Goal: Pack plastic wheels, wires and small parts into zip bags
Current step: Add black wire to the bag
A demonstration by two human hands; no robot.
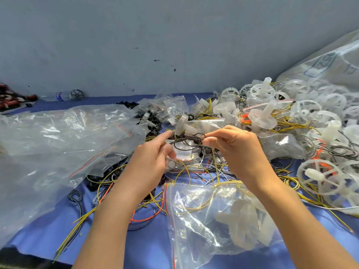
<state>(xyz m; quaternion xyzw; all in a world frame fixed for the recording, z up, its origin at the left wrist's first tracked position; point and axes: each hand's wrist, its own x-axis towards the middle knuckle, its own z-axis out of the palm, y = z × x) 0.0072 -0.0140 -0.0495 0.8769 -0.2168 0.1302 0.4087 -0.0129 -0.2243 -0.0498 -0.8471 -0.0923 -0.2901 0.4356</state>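
Pinching a coiled black wire (187,141) between left hand (153,158) and right hand (236,147).

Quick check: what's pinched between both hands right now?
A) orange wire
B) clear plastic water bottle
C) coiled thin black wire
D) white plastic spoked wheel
C: the coiled thin black wire stretches between the left hand and the right hand, each pinching one end of it.

Small zip bag (185,154) — half hidden (by left hand (153,160)).

Both hands (153,152) pinching black wire coil (187,141)
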